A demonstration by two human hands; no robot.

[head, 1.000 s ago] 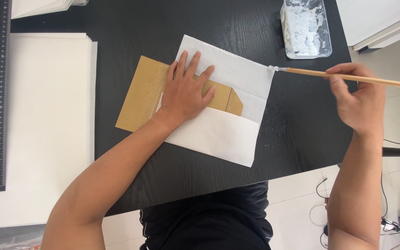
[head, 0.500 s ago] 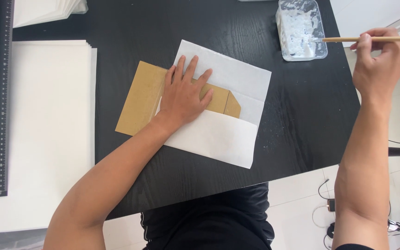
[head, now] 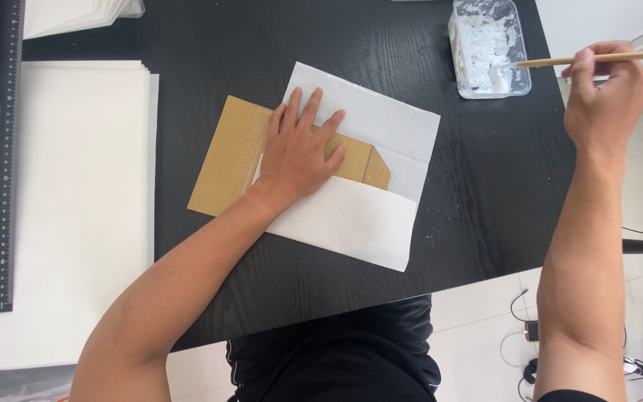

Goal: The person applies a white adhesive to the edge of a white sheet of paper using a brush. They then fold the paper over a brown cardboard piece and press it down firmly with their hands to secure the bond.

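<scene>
The left hand lay flat, pinning the cardboard and folded paper to the tabletop. Right of the paper, the right hand gripped a brush, tip in the paste tub. Load lightly; wipe excess.

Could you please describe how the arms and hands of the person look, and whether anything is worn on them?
Both forearms are bare up to the elbow: no sleeve shows on the left arm. At the bottom edge, a bit of dark fabric shows near the right arm. The left hand and right hand wear no gloves. No watch, ring or bracelet shows. The fingernails are short.
</scene>
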